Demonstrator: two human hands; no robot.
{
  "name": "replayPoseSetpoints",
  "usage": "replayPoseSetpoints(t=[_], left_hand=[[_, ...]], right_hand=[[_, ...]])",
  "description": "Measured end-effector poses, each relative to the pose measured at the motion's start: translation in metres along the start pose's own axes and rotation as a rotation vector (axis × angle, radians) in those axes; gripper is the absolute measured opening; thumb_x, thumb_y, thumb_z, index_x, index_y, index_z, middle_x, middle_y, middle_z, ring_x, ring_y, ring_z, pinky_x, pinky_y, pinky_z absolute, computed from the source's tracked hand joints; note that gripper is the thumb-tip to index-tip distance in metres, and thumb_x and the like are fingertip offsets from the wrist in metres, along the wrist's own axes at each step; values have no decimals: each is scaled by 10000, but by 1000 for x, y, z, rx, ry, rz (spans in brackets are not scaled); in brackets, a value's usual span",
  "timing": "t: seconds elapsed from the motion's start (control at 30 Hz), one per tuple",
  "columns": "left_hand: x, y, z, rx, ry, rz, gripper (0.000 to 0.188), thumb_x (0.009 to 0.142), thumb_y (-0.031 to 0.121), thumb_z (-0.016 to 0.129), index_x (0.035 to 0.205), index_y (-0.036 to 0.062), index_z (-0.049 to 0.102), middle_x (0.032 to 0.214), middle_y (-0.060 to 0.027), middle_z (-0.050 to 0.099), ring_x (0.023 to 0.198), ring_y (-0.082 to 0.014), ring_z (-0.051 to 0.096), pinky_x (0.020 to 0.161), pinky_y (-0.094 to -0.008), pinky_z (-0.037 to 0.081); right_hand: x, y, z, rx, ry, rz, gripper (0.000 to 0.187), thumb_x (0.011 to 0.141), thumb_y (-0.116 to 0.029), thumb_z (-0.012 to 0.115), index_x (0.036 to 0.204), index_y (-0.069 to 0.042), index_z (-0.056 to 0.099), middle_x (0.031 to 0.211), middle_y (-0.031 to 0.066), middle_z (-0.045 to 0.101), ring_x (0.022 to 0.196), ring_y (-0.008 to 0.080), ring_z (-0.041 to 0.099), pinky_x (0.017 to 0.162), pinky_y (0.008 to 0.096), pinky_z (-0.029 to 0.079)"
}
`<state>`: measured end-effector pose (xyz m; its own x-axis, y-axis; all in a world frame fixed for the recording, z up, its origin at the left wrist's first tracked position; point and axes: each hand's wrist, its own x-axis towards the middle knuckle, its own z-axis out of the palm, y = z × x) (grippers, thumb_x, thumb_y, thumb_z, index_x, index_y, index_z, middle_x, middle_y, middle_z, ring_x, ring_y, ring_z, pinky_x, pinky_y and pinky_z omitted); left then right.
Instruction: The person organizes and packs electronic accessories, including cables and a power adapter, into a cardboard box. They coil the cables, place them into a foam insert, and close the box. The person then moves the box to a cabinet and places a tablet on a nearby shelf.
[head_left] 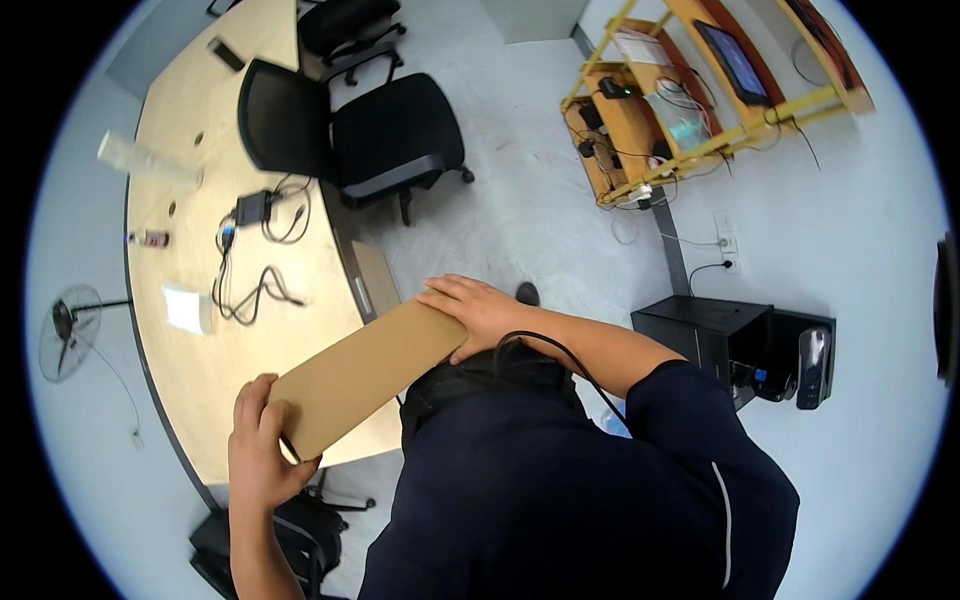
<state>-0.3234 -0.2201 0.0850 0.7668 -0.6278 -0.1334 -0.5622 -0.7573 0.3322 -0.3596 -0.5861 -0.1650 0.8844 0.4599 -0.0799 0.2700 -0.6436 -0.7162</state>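
Observation:
A long brown cardboard box (368, 375) is held slantwise in front of me, over the near edge of the wooden table. My left hand (262, 440) grips its left end, fingers over the top and thumb at the lower corner. Around the right end closes my right hand (478, 312), with its fingers along the far edge and thumb on the near side. The underside of the box is hidden, and I cannot tell whether it touches the table.
On the table (290, 365) lie a black power adapter (254, 208), coiled cables (255, 295), a white box (187, 308) and a small bottle (150, 239). A black office chair (385, 135) stands beyond. To the right are a yellow-framed shelf (640, 110) and an open black cabinet (700, 335).

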Motion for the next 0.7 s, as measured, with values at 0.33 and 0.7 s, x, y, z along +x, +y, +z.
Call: replayPoseSetpoints(t=[0.33, 0.7], left_hand=[[198, 188, 55, 38, -82, 433, 635, 564, 21, 924, 1085, 84, 565, 1484, -211, 537, 1372, -497, 523, 1029, -520, 563], [368, 346, 116, 26, -203, 756, 651, 556, 47, 908, 1127, 117, 603, 1500, -153, 551, 1413, -474, 516, 983, -498, 606]], right_hand=[[-194, 111, -122, -180, 346, 36, 1133, 699, -345, 887, 1686, -205, 350, 1611, 216, 416, 1543, 440, 368, 1282, 646, 255], [-322, 179, -201, -230, 629, 249, 1029, 677, -271, 853, 1628, -214, 465, 1498, 236, 501, 1358, 446, 519, 1170, 548, 401]])
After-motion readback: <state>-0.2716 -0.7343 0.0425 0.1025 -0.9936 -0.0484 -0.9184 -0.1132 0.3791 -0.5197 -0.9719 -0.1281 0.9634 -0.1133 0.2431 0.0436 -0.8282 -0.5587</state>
